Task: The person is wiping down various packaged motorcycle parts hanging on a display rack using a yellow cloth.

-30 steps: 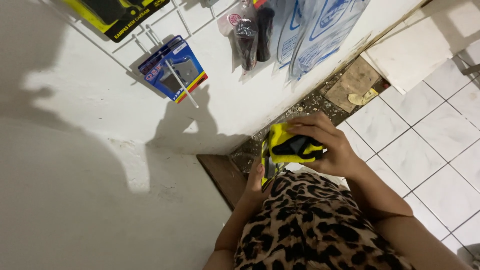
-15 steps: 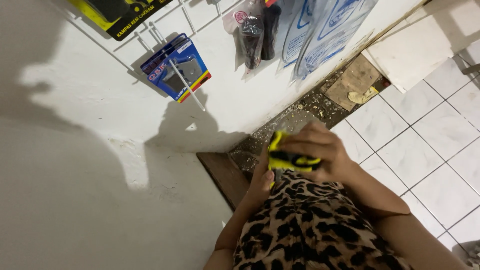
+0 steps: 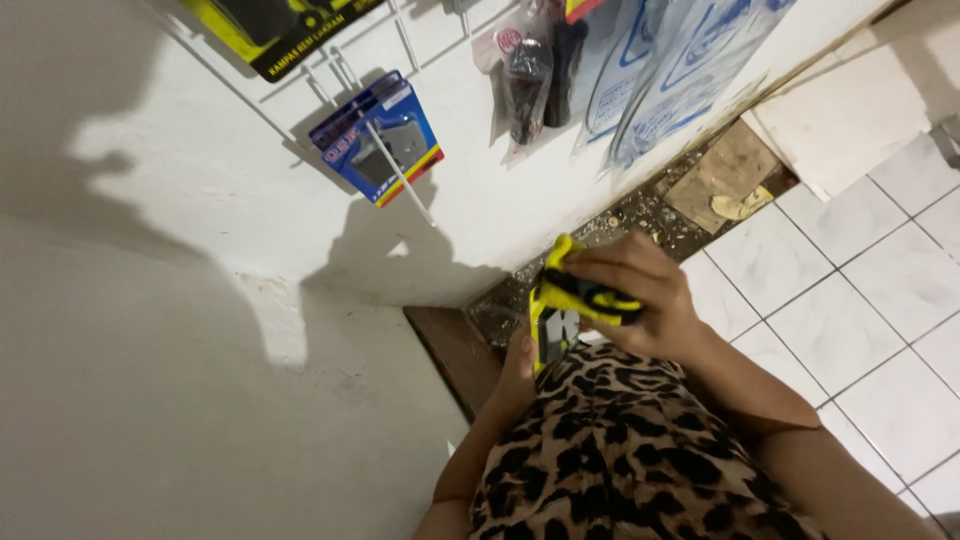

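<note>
1. Yellow-and-black carded packet (image 3: pixel 562 312): held close against the person's chest, above a leopard-print garment (image 3: pixel 620 450), between both hands; likely kept close for a look at its clear window.
2. Right hand (image 3: pixel 640 300): fingers curled over the packet's top edge, clamping it from above.
3. Left hand (image 3: pixel 520 362): mostly hidden below the packet; thumb against its lower edge, grip otherwise unclear.
4. White wall (image 3: pixel 200 200): wire hooks (image 3: pixel 395 170) carry a blue carded packet (image 3: pixel 378 138), a yellow-black packet (image 3: pixel 280 30) at the top edge, and clear bagged items (image 3: pixel 640 70), hung for display.
5. Floor: white tiles (image 3: pixel 830 310) at the right; a gritty strip of debris (image 3: pixel 640 215) along the wall's foot, with a cardboard scrap (image 3: pixel 725 170).
</note>
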